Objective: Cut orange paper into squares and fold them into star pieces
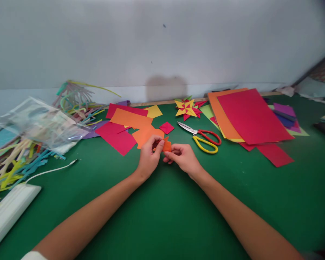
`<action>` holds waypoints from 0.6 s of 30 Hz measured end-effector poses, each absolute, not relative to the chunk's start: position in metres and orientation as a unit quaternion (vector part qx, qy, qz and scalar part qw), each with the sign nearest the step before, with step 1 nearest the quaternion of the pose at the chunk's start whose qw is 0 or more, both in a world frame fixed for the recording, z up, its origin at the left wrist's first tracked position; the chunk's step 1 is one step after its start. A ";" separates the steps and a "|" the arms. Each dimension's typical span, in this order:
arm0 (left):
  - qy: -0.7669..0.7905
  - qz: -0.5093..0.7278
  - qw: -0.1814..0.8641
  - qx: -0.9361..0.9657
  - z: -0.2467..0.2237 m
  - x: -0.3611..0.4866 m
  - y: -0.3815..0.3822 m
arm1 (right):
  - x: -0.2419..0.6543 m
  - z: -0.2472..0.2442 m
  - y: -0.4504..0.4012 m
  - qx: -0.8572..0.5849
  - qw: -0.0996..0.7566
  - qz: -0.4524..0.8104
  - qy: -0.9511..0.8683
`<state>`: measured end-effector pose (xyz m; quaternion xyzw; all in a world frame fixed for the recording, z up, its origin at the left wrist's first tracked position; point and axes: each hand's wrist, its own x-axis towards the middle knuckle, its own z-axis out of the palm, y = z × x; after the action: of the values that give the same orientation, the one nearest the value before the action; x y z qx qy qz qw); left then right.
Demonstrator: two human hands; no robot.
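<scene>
Folded orange paper (167, 146) is seen in the head view between the person's two hands, just above the green desk (162, 213) and nearer its far edge than its near side. The left hand (148, 156) has thumb and fingers pinched on the paper's left part; the right hand (186, 158) has its fingers bent together at the lower right edge, though whether they grip it cannot be told. Just beyond the paper lies a small folded red square (167, 128), with orange sheets (131, 118) to its left. Scissors (194, 132) with one red and one yellow handle lie to the right, blades pointing toward the far edge. Near that edge sits a yellow and red paper star (186, 109). Farther right is a red sheet (253, 117) over an orange one; on the left, a clear plastic bag (43, 124) rests over coloured strips (13, 169).
</scene>
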<state>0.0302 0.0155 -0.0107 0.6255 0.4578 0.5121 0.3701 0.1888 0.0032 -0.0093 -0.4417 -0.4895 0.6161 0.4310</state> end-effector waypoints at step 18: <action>0.464 0.492 0.308 0.669 -0.012 0.031 0.013 | 0.188 -0.010 0.004 -0.430 0.426 0.626 -0.492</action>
<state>0.0307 0.0130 -0.0120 0.6693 0.4638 0.4922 0.3077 0.1880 0.0042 -0.0096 -0.4296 -0.4917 0.6261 0.4262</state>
